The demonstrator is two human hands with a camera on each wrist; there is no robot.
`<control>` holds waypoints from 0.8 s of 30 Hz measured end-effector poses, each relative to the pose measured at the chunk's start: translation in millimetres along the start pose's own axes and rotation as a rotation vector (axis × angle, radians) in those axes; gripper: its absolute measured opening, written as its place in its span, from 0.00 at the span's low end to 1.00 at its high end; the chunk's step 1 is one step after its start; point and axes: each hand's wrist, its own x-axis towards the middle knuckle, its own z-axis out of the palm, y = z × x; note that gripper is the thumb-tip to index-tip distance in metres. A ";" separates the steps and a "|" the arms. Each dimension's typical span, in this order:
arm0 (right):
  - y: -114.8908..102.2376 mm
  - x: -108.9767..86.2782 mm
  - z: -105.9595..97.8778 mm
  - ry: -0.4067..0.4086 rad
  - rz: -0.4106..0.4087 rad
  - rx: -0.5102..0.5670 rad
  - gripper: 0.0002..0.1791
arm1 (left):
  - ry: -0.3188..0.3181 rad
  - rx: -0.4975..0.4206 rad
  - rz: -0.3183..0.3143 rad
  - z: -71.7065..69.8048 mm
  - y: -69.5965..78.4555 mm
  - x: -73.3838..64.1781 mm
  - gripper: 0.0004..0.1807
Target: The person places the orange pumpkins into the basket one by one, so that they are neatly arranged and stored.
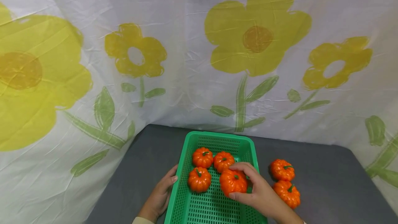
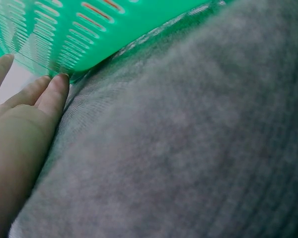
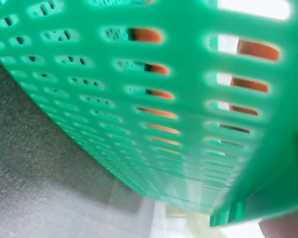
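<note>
A green plastic basket (image 1: 214, 213) with slotted walls stands on the dark table. Inside it, to the left and back, sit three small orange toy pumpkins: one at back left (image 1: 202, 157), another beside it (image 1: 223, 161), and a third in front (image 1: 199, 179). My right hand (image 1: 259, 191) holds another toy pumpkin (image 1: 233, 182) between thumb and fingers, over the basket's right half. At the left wall, my left hand (image 1: 160, 194) rests against the basket's outside near the rim. In the left wrist view its fingers (image 2: 52, 96) look fairly straight, touching the slotted wall.
Two more toy pumpkins, one farther back (image 1: 282, 169) and one nearer (image 1: 286, 194), lie on the table (image 1: 329, 179) right of the basket. Behind the table hangs a white curtain (image 1: 186, 61) with yellow flowers. The right wrist view mostly shows the basket's outer wall (image 3: 188, 114).
</note>
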 end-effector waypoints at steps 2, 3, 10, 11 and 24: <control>0.3 2.2 0.6 -0.007 0.000 0.003 0.33 | 0.002 -0.003 -0.005 0.3 -0.5 0.6 0.40; 0.4 3.5 1.0 -0.009 0.000 0.004 0.33 | 0.000 -0.003 -0.006 0.4 -0.7 0.8 0.40; 4.4 20.9 4.3 -0.060 -0.021 0.020 0.32 | 0.005 0.006 -0.009 0.0 -0.4 0.6 0.40; 5.4 23.4 4.7 -0.064 -0.021 0.016 0.32 | 0.008 0.007 -0.007 0.0 -0.3 0.6 0.40; 12.4 40.4 7.8 -0.096 0.086 -0.058 0.40 | -0.019 0.004 -0.005 -1.1 -0.8 1.2 0.39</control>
